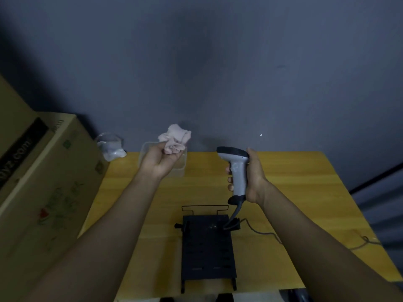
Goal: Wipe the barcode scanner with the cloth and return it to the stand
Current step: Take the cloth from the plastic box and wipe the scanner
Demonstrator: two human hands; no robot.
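While the right hand (250, 177) grips the scanner (237, 171) upright by its handle above the stand (208, 247), head exposed for wiping, the left hand (161, 160) holds the bunched cloth (175, 138) raised, apart from it; cable (257, 229) trails on the table (294, 192).

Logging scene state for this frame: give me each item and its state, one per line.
Left hand: shut on cloth, raised
Cloth: bunched, off the table
Right hand: gripping scanner handle
Barcode scanner: upright, lifted, cable attached
Stand: empty, on table
Clear plastic container: open, behind left hand
Cardboard box: closed
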